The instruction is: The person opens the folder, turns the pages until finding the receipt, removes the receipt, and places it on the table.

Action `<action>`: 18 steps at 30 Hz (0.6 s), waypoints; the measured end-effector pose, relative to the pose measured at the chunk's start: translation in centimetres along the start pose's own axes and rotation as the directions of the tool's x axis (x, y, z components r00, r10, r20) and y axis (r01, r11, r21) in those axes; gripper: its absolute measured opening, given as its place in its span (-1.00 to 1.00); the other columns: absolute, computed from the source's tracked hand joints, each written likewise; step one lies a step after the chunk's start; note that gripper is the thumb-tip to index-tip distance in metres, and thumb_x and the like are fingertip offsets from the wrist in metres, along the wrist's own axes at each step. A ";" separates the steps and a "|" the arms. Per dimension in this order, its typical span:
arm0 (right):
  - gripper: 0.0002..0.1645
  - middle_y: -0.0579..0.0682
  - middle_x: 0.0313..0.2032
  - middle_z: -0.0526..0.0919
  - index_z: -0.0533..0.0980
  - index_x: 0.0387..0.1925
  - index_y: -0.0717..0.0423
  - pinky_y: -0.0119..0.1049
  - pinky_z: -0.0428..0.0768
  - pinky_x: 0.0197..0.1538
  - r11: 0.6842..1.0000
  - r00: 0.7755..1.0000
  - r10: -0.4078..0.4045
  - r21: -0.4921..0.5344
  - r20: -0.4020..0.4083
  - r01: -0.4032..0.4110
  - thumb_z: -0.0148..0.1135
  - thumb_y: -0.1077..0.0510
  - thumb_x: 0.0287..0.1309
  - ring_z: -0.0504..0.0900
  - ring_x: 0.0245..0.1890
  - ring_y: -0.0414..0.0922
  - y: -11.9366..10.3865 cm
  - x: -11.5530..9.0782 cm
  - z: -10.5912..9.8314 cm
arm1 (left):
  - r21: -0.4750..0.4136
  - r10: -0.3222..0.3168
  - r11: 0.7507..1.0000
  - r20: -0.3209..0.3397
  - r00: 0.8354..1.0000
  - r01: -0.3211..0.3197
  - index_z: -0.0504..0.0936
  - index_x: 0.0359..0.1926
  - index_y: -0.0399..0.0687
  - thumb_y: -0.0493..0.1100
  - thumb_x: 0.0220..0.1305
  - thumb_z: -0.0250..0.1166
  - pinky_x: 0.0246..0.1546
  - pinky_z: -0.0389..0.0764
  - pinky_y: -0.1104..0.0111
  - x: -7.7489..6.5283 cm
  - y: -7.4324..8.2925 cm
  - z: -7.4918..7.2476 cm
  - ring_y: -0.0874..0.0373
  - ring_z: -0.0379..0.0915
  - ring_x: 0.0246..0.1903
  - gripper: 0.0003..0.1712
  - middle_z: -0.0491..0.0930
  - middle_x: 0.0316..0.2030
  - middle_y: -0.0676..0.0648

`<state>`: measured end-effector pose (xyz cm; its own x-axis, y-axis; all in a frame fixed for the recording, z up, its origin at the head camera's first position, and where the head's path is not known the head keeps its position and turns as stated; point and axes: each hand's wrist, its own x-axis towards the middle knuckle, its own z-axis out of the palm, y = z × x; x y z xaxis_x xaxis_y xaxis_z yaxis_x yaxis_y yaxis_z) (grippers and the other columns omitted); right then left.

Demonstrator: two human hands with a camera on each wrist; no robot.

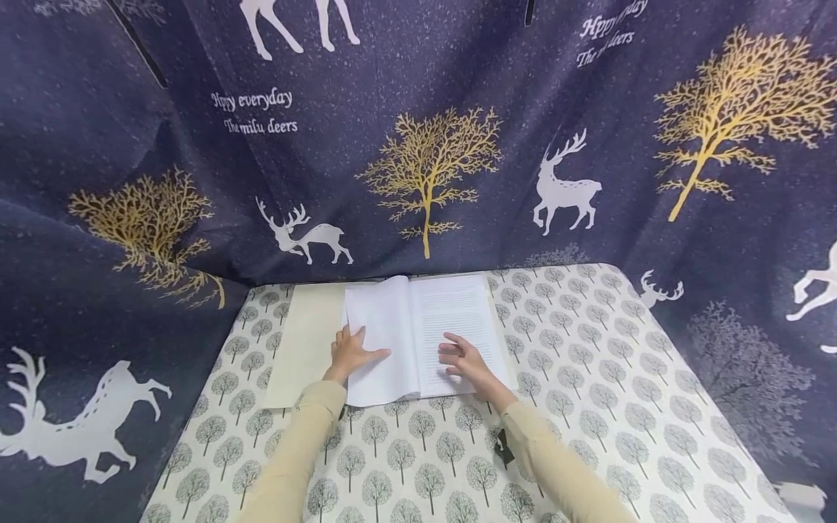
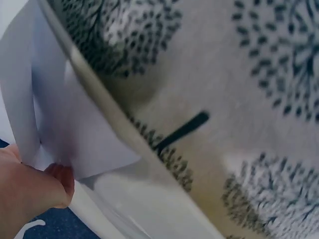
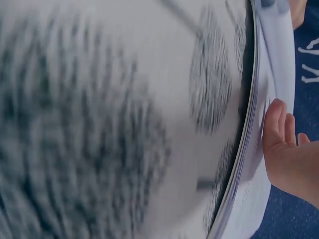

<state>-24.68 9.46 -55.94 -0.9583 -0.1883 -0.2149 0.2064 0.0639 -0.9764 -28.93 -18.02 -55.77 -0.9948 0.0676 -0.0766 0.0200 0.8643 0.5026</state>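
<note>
An open book lies at the far side of the table, with a printed right page (image 1: 451,305) and a mostly blank left page (image 1: 386,312) that bows upward. Its pale cover (image 1: 304,345) spreads flat beyond the pages on the left. My left hand (image 1: 351,354) holds the outer edge of the left page, thumb stretched across the paper. In the left wrist view, bent sheets (image 2: 94,134) stand at the curled fingers of that hand. Over the printed page is my right hand (image 1: 466,359), fingers loosely bent and holding nothing; whether it touches the paper I cannot tell.
A white tablecloth (image 1: 418,457) with grey tree prints covers the table. Behind it hangs a dark blue curtain (image 1: 458,87) with deer and golden trees. A small dark patch (image 1: 503,448) shows beside the right sleeve. Something white (image 1: 801,497) stands past the right table edge.
</note>
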 end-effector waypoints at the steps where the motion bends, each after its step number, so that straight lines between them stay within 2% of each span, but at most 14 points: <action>1: -0.23 0.35 0.27 0.43 0.17 0.42 0.21 -0.07 0.65 0.12 1.000 1.000 -0.005 -0.012 -0.015 0.004 0.16 0.33 0.18 0.57 0.15 0.20 0.0 0.2 -0.4 | -0.004 0.000 1.000 -0.011 1.000 0.000 0.25 0.40 -0.33 0.39 -0.07 0.39 0.18 0.27 -0.14 -0.1 0.0 0.2 -0.35 0.14 0.23 0.21 0.18 0.32 -0.51; 3: -0.22 0.35 0.27 0.43 0.17 0.43 0.20 -0.07 0.65 0.12 1.000 0.999 -0.007 -0.029 -0.036 0.006 0.15 0.34 0.17 0.54 0.17 0.23 0.0 0.6 -1.3 | 0.011 0.010 1.000 -0.050 0.999 -0.010 0.28 0.39 -0.28 0.51 -0.10 0.33 0.14 0.27 -0.13 -0.2 -0.1 0.6 -0.34 0.13 0.22 0.25 0.18 0.31 -0.50; 7: -0.17 0.37 0.29 0.39 0.08 0.46 0.21 -0.04 0.62 0.17 0.999 0.999 -0.011 -0.049 -0.049 0.009 0.14 0.32 0.20 0.48 0.22 0.26 -0.5 1.2 -2.6 | 0.092 -0.029 0.995 -0.048 0.998 0.033 0.27 0.42 -0.12 0.57 -0.12 0.29 0.17 0.25 -0.21 -0.7 -0.1 0.4 -0.34 0.11 0.30 0.24 0.17 0.35 -0.45; 9: -0.16 0.37 0.30 0.38 0.05 0.48 0.21 -0.04 0.61 0.18 0.998 0.998 -0.006 -0.062 -0.065 0.002 0.15 0.30 0.22 0.46 0.24 0.26 -0.7 1.7 -3.4 | 0.104 -0.059 0.993 -0.004 0.998 0.060 0.20 0.46 -0.05 0.49 -0.08 0.32 0.25 0.14 -0.31 -0.5 -0.4 0.3 -0.36 0.02 0.38 0.20 0.08 0.42 -0.42; 14: -0.17 0.36 0.27 0.41 0.07 0.47 0.21 -0.13 0.65 0.11 0.988 0.991 -0.020 -0.157 -0.136 -0.001 0.17 0.27 0.24 0.46 0.24 0.23 -0.5 3.4 -5.1 | 0.083 -0.066 0.995 0.050 0.997 0.062 0.09 0.51 0.10 0.51 -0.09 0.31 0.33 -0.10 -0.41 0.6 -2.0 1.3 -0.36 -0.14 0.46 0.23 -0.08 0.50 -0.38; 18: -0.14 0.36 0.21 0.45 0.06 0.46 0.27 -0.12 0.61 0.16 0.964 0.981 -0.061 -0.267 -0.185 0.010 0.19 0.28 0.20 0.47 0.19 0.22 -0.2 4.5 -6.2 | 0.084 -0.061 0.995 0.051 0.997 0.056 0.07 0.52 0.17 0.53 -0.12 0.31 0.34 -0.16 -0.42 0.9 -2.5 1.6 -0.34 -0.16 0.47 0.24 -0.11 0.51 -0.35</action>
<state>-30.23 14.65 -56.58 -0.9892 -0.0071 -0.1466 0.1365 0.3216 -0.9370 -29.73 -19.28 -58.47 -0.9877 0.0401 -0.1509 -0.0279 0.9055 0.4234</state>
